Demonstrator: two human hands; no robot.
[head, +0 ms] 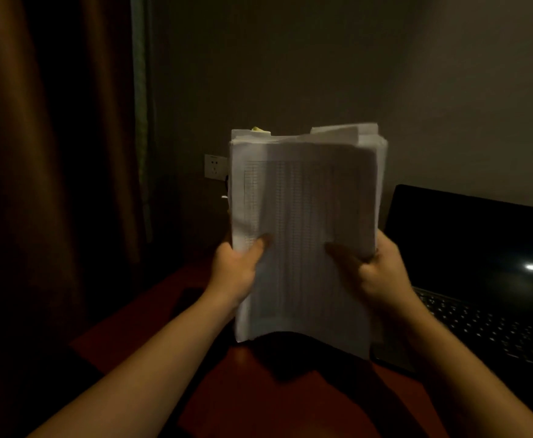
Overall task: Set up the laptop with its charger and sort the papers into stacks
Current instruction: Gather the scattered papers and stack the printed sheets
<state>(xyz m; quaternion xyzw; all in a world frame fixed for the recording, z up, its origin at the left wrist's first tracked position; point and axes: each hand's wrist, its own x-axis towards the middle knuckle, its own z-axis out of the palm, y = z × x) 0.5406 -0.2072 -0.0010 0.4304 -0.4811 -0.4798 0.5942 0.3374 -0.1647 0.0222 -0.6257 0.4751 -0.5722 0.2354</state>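
Both hands are lifting a thick white paper bundle point(303, 229) upright.
Left hand point(236, 270) and right hand point(375, 273) are gripping its sides, thumbs in front; sorting looks next.

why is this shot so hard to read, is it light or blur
Head view: dim room, the left side nearly black; the stack of papers, gripped by the left hand and right hand, is brightest, its printed grid smeared by blur; a small white glare spot sits on the dark laptop screen.
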